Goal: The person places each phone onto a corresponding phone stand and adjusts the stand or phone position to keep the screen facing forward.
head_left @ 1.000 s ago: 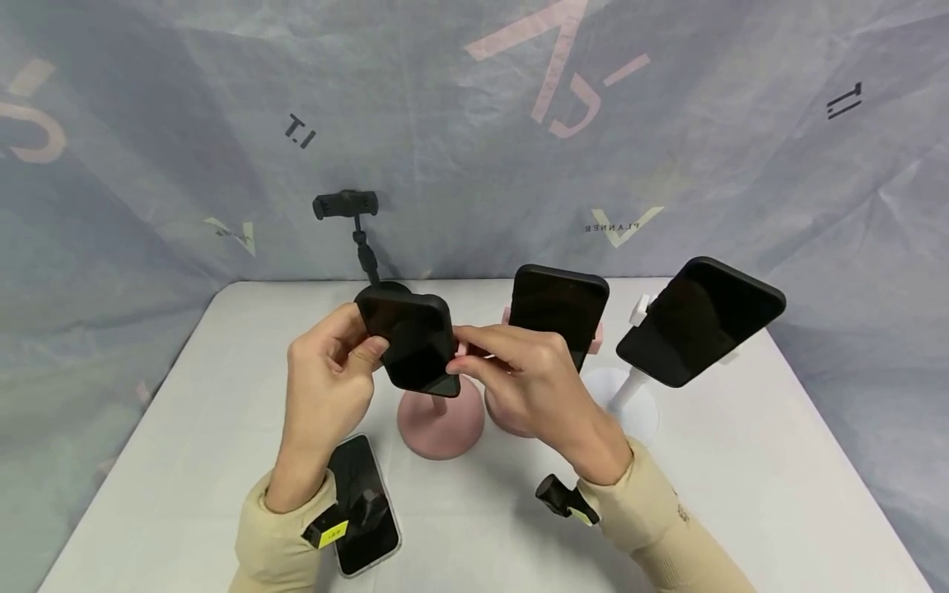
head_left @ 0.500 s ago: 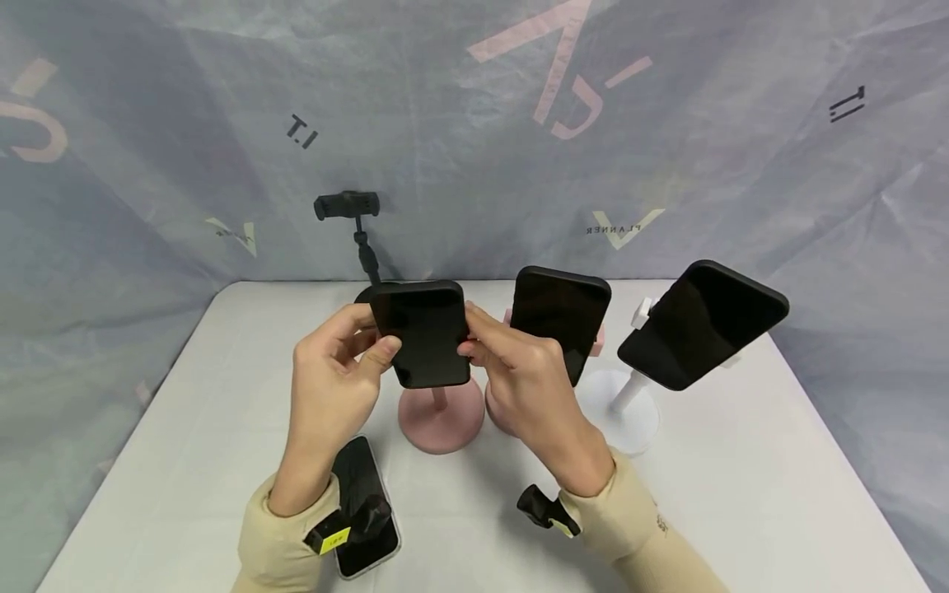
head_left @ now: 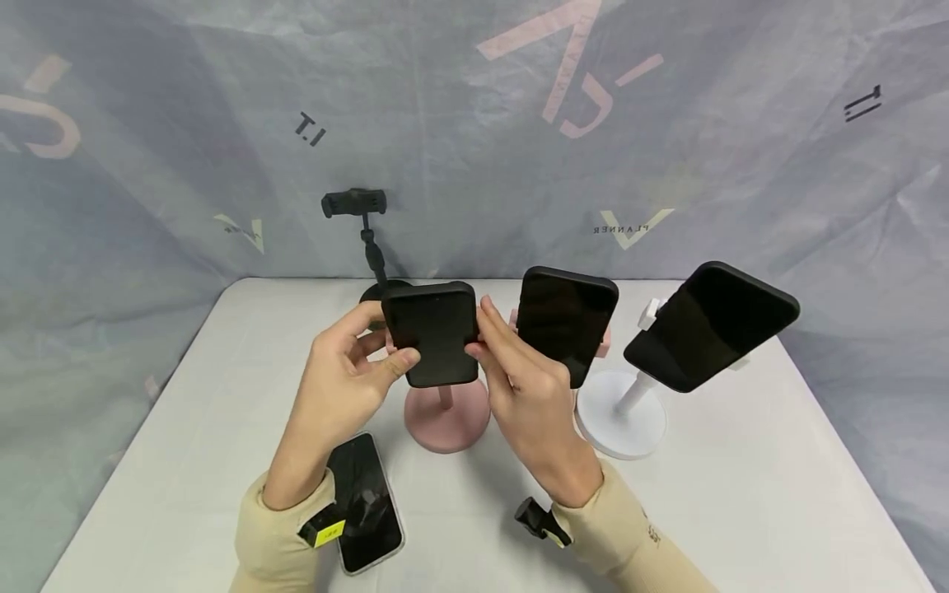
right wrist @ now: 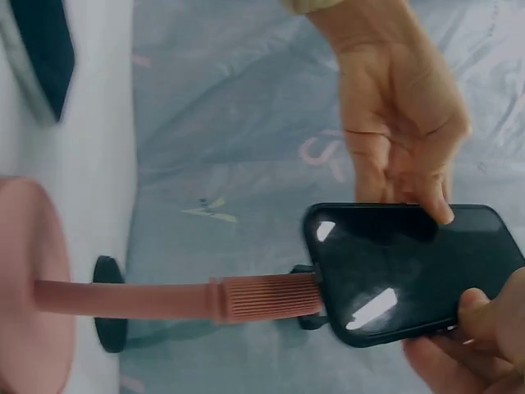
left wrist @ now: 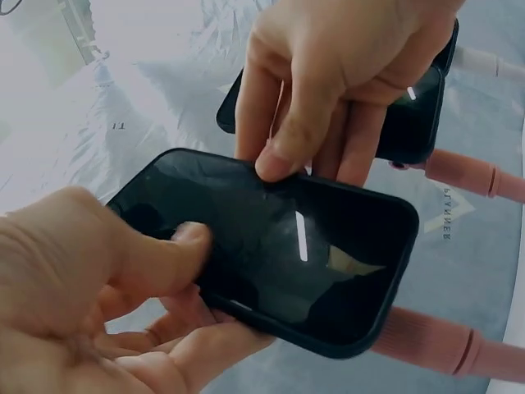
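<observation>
A black-cased smartphone (head_left: 437,329) sits upright at the head of a pink phone stand (head_left: 447,422), its dark screen facing the person. My left hand (head_left: 347,383) grips the phone's left side, thumb on the screen and fingers behind. On the opposite side my right hand (head_left: 534,395) pinches the edge, with its thumb (left wrist: 279,160) at the case rim and its fingers reaching behind. Most of the stand's holder is hidden by the phone; the ribbed pink neck (right wrist: 271,297) shows below it in the right wrist view.
Just right, another phone (head_left: 567,321) is mounted on a pink stand. Farther right, a tilted phone (head_left: 712,325) rests on a white stand (head_left: 621,420). A black stand (head_left: 354,203) rises behind. A phone in a clear case (head_left: 366,502) lies on the white table (head_left: 185,461) near my left wrist.
The held phone has turned from slanted to nearly level and risen slightly. My right hand has shifted from the pink clamp piece to the phone's right edge, its fingers straighter.
</observation>
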Demonstrator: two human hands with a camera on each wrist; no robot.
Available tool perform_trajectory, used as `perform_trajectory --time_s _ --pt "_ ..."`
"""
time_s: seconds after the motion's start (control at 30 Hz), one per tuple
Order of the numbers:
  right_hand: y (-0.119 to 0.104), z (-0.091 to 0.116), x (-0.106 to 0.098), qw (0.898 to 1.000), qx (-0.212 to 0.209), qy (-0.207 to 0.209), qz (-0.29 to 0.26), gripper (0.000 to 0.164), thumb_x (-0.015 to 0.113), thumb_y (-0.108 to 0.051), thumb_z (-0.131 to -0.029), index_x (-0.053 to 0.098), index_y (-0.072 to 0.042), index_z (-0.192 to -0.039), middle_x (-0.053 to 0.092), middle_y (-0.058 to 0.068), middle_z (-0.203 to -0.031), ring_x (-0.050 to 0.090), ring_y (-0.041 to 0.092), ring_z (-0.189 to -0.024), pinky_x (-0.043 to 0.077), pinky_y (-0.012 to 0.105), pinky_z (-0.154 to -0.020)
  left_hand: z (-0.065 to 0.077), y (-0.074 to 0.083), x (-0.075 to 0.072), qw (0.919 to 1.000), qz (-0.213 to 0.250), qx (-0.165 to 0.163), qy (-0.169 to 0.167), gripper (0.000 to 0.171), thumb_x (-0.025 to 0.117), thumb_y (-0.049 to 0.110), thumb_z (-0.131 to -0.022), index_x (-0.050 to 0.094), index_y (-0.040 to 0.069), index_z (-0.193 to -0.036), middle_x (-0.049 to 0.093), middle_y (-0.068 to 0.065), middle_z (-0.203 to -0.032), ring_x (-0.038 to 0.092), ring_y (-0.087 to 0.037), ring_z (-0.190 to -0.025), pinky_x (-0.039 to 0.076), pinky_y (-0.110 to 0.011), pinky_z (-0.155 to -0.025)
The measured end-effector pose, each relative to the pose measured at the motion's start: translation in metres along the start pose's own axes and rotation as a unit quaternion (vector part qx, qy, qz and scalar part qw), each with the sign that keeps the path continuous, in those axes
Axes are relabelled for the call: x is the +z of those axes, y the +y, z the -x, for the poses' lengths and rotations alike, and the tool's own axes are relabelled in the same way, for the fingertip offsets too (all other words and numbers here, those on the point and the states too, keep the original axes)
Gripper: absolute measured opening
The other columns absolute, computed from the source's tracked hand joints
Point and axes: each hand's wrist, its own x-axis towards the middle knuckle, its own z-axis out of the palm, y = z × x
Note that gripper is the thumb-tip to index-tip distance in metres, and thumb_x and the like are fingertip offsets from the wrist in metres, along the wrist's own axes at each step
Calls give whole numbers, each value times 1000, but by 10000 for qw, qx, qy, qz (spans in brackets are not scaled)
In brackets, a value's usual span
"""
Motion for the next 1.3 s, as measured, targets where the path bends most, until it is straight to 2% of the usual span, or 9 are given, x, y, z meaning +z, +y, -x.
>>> perform_trajectory --time_s 0.2,0.33,0.43,0.53,0.63,0.9,1.03,1.2,1.3 --pt "3 8 -2 9995 -297 75 -58 47 75 11 -75 63 7 -120 66 24 -119 67 26 -101 55 35 -86 -2 -3 -1 9992 -315 -107 -222 61 71 -10 -82 51 16 -134 53 -10 -115 64 -21 -92 56 -24 -74" --pt "6 20 0 9987 -464 43 -188 50 73 15 -75 60 9 -123 65 26 -119 69 25 -92 58 28 -71 4 -8 -4 9974 -686 -197 -104 52 74 -1 -83 55 17 -128 55 -8 -112 65 -19 -91 55 -24 -73" --pt "9 37 -1 9993 -197 -122 -301 44 68 15 -78 60 9 -121 69 22 -111 70 23 -86 59 27 -67 9 -13 -8 9923 -1142 -435 -207 47 77 6 -83 57 20 -123 58 -5 -109 65 -15 -96 57 -28 -77" --pt "16 58 -5 9963 445 -570 -468 32 64 12 -82 62 5 -113 72 15 -97 70 19 -80 58 25 -63 13 -20 -10 9836 -1559 -739 -521 47 77 7 -83 55 20 -123 60 -5 -111 65 -16 -101 57 -33 -81" --pt "22 81 -6 9859 1036 -1188 -563 24 64 8 -85 62 1 -108 73 10 -90 69 15 -78 58 24 -62 19 -31 -14 9739 -1899 -921 -839 50 75 5 -83 52 15 -127 61 -8 -113 65 -19 -102 57 -37 -83" --pt "12 111 16 9505 1259 -2673 -964 23 62 -2 -91 61 -7 -114 73 9 -97 67 8 -88 56 19 -74 30 -69 -28 9505 -2781 -932 -1028 51 74 10 -86 52 13 -132 63 -11 -115 65 -28 -101 57 -46 -80" --pt "0 110 34 9325 1265 -3212 -1065 26 60 -8 -94 60 -6 -119 70 9 -110 65 10 -99 53 19 -85 21 -91 -43 9434 -3057 -860 -960 44 71 13 -89 54 8 -129 64 -16 -116 67 -29 -94 56 -47 -75" --pt "-9 103 63 9321 621 -3556 -297 32 60 -18 -96 58 -6 -126 67 5 -119 59 8 -110 50 22 -93 -1 -112 -63 9406 -3144 -978 -830 43 66 17 -93 52 4 -131 63 -22 -119 67 -32 -92 56 -48 -73" --pt "-10 102 79 9282 538 -3681 -52 36 60 -18 -95 56 -4 -128 63 9 -126 55 11 -118 47 24 -98 -16 -121 -71 9436 -2995 -1190 -758 47 63 22 -96 47 3 -136 60 -24 -124 66 -34 -94 57 -46 -70"
